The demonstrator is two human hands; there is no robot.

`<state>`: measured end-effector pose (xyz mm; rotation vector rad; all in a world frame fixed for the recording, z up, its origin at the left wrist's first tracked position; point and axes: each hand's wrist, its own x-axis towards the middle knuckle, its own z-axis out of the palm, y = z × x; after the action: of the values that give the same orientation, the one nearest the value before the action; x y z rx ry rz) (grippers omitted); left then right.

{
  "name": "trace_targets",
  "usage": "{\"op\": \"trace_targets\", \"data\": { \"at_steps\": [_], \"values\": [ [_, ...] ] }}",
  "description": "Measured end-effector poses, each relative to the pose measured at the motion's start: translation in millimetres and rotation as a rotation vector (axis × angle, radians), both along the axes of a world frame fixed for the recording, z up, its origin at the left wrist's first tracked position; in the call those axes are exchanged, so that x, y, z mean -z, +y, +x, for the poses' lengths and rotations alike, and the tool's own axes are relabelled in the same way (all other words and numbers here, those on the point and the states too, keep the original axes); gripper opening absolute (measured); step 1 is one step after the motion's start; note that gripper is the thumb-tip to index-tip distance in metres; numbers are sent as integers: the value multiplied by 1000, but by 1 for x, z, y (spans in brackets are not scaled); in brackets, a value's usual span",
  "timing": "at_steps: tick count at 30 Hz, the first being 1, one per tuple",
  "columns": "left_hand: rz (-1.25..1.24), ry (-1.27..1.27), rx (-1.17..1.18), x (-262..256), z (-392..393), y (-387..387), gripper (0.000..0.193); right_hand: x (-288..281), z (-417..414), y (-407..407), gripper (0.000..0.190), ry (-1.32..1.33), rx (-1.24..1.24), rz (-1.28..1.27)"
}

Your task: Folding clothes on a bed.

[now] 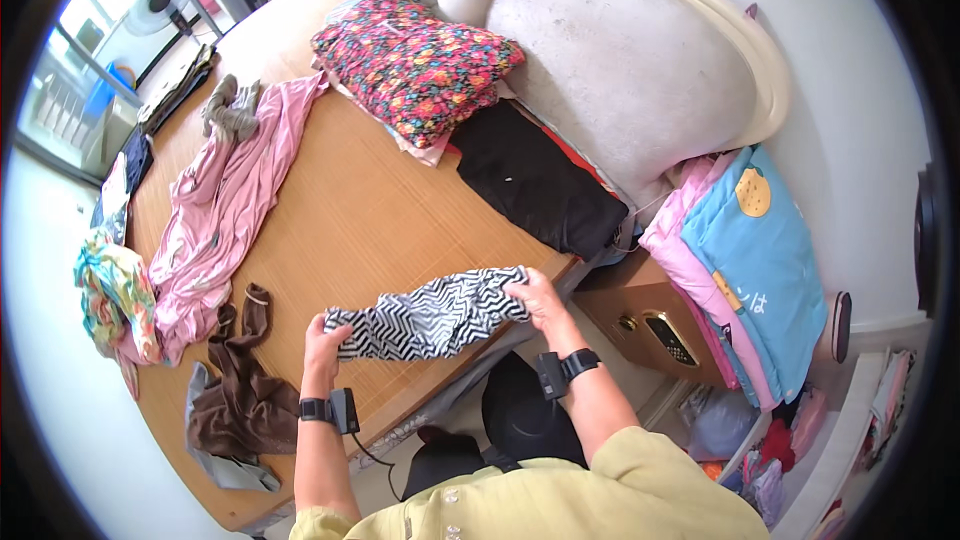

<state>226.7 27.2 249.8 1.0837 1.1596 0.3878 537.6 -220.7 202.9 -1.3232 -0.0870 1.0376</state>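
Between my two hands a black-and-white zigzag-patterned cloth point(439, 315) is stretched sideways above the front edge of the bed. My left hand point(324, 341) grips its left end, thumb on top. At the other end my right hand point(538, 298) pinches the cloth's upper right corner. The fabric is bunched and wrinkled along its middle. To the left of my left hand lies a crumpled brown garment point(244, 405), partly on top of a grey garment point(225, 471).
A long pink garment point(232, 202) with grey socks point(232, 111) lies across the bed mat point(360, 195). Near the headboard point(607, 37) are a floral pillow point(420, 60) and folded black clothing point(532, 172). A brown safe point(637, 315) beside the bed bears folded blue bedding point(757, 262).
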Motion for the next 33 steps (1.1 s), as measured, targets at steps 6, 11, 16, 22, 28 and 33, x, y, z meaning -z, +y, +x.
{"op": "trace_targets", "data": {
  "at_steps": [6, 11, 16, 22, 28, 33],
  "values": [
    [144, 39, 193, -28, 137, 38, 34, -28, 71, -24, 38, -191, 99, -15],
    [268, 201, 318, -9, 191, 61, 33, 11, 61, -42, 33, -221, 260, -164],
    [457, 572, 430, 86, 136, 102, 39, 53, -4, -53, 30, -88, 177, -331],
    [384, 907, 524, 138, 110, 98, 67, 116, -38, -71, 70, -84, -350, -844],
    [942, 907, 598, 130, 230, 103, 39, 70, 85, -34, 29, -517, -459, -1144],
    [1060, 497, 665, 124, 379, 82, 36, 68, 196, 10, 35, -1009, -71, -812]
  ]
}}
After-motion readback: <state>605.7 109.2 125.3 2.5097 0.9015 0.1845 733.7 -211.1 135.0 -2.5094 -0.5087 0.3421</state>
